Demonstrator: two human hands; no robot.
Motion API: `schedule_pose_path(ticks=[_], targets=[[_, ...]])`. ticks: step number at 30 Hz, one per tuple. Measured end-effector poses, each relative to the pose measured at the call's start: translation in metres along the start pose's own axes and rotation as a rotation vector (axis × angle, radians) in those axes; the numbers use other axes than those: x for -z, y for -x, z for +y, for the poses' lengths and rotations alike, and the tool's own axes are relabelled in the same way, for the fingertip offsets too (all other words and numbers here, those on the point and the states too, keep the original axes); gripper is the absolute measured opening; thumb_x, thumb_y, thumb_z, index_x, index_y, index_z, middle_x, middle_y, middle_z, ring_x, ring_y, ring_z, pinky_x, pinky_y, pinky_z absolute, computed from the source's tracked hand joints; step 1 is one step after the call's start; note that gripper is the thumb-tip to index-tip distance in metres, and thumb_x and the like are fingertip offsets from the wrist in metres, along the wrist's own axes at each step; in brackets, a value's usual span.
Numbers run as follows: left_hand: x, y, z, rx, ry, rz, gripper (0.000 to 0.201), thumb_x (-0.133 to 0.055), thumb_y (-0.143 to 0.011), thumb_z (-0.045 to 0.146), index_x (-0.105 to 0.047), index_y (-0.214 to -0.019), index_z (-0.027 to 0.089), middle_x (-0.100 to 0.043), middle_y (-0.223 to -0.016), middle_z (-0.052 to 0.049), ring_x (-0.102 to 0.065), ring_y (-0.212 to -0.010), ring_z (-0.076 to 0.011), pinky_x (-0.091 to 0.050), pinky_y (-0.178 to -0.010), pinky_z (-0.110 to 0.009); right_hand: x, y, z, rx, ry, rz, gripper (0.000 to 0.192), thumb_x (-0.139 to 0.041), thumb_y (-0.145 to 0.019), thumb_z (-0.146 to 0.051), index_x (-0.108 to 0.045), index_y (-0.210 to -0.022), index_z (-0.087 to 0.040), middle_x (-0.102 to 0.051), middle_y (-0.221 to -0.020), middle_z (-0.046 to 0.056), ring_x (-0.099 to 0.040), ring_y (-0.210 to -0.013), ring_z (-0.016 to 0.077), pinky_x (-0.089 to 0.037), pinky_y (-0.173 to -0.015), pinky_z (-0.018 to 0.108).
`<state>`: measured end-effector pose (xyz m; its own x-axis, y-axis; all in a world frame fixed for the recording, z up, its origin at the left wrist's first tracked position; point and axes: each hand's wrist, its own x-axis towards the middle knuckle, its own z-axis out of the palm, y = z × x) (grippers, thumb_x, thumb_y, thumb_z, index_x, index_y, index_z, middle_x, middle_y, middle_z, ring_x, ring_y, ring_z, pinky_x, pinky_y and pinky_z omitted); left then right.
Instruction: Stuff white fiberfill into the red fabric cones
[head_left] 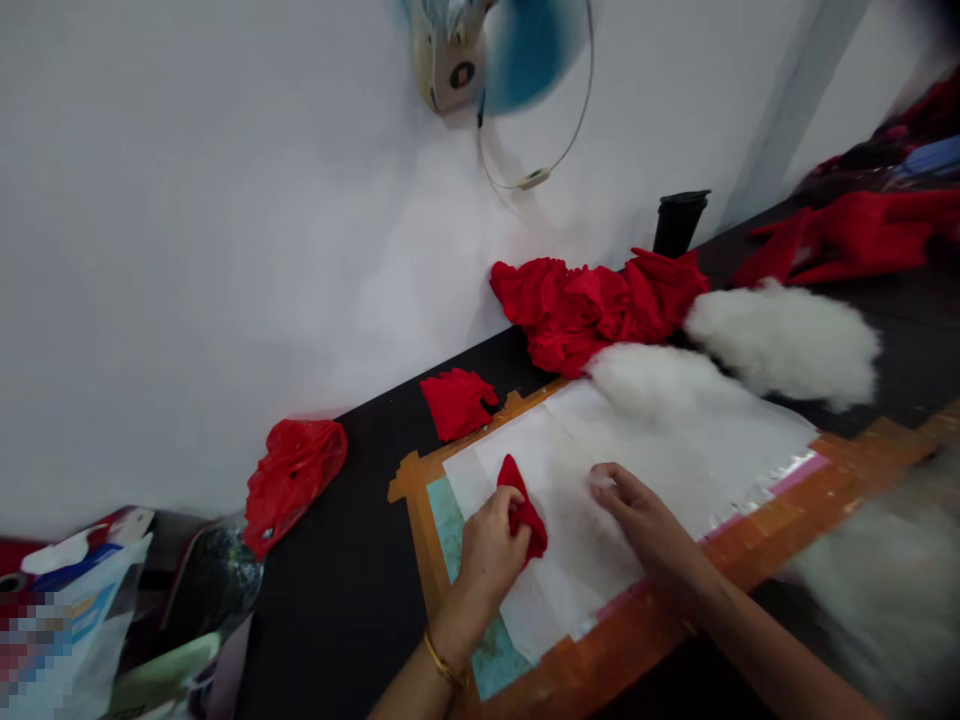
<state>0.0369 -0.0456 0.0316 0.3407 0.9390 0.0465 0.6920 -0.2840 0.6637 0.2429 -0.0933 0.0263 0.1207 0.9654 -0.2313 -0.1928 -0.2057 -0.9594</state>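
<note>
My left hand (pixel 491 540) is closed around a small red fabric piece (pixel 511 472), whose pointed end sticks up past the fingers. To its right, my right hand (pixel 634 505) pinches a small white tuft of fibre stuffing (pixel 601 480) between thumb and fingertips. Both hands are over a white sheet (pixel 570 450) fixed to the black table with brown tape (pixel 416 540). Beyond my right hand, a fluffy heap of white stuffing (pixel 660 380) rests on the far part of the sheet.
Another stuffing heap (pixel 787 340) lies farther right. Red fabric pieces (pixel 592 305) are piled along the wall, with a smaller stack (pixel 457 403) and a red plastic bag (pixel 294 475) to the left. A black cup (pixel 679 222) stands behind. A fan (pixel 457 60) hangs on the wall.
</note>
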Motion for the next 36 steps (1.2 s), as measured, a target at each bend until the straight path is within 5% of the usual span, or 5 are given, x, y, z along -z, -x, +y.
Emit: schedule_pose_path(ticks=[6, 10, 16, 28, 36], targets=[[-0.012, -0.001, 0.016, 0.074, 0.143, -0.031, 0.029, -0.052, -0.070, 0.006, -0.055, -0.094, 0.024, -0.057, -0.074, 0.003, -0.055, -0.070, -0.0157, -0.038, -0.067, -0.027, -0.011, 0.010, 0.015, 0.001, 0.040, -0.008, 0.035, -0.052, -0.087, -0.057, -0.053, -0.099, -0.025, -0.059, -0.076, -0.002, -0.058, -0.065, 0.0176, -0.049, -0.058, 0.029], [-0.020, -0.008, 0.018, 0.133, 0.284, 0.024, 0.030, -0.054, -0.071, 0.005, -0.049, -0.096, 0.022, -0.051, -0.067, 0.006, -0.051, -0.063, -0.0139, -0.037, -0.063, -0.026, -0.020, 0.016, 0.024, 0.293, 0.349, 0.095, 0.042, -0.047, -0.091, -0.048, -0.043, -0.124, -0.023, -0.061, -0.104, 0.008, -0.062, -0.097, 0.0250, -0.053, -0.082, 0.038], [-0.035, -0.011, 0.012, 0.168, 0.374, 0.038, 0.026, -0.056, -0.072, 0.005, -0.048, -0.091, 0.022, -0.050, -0.063, 0.007, -0.049, -0.061, -0.0124, -0.037, -0.061, -0.024, -0.023, 0.020, 0.037, 0.754, 0.764, 0.021, 0.042, -0.055, -0.085, -0.021, -0.044, -0.126, -0.023, -0.017, -0.156, 0.016, -0.048, -0.123, 0.0310, -0.046, -0.100, 0.050], [-0.030, 0.000, 0.022, 0.193, 0.349, 0.068, 0.029, -0.056, -0.066, 0.002, -0.052, -0.088, 0.021, -0.044, -0.059, 0.009, -0.044, -0.057, -0.0107, -0.032, -0.057, -0.022, -0.014, 0.026, 0.052, 0.457, 0.788, 0.178, 0.007, -0.054, -0.086, -0.026, -0.056, -0.089, -0.020, -0.062, -0.073, 0.001, -0.060, -0.058, 0.0161, -0.049, -0.054, 0.026], [-0.031, 0.007, 0.018, 0.101, 0.324, 0.062, 0.029, -0.052, -0.073, 0.006, -0.069, -0.090, 0.023, -0.068, -0.077, 0.002, -0.059, -0.072, -0.0154, -0.044, -0.069, -0.025, -0.032, 0.018, 0.054, 0.685, 0.885, -0.008, 0.029, -0.040, -0.092, -0.013, -0.065, -0.105, -0.015, -0.065, -0.109, 0.014, -0.065, -0.095, 0.0228, -0.055, -0.082, 0.036]])
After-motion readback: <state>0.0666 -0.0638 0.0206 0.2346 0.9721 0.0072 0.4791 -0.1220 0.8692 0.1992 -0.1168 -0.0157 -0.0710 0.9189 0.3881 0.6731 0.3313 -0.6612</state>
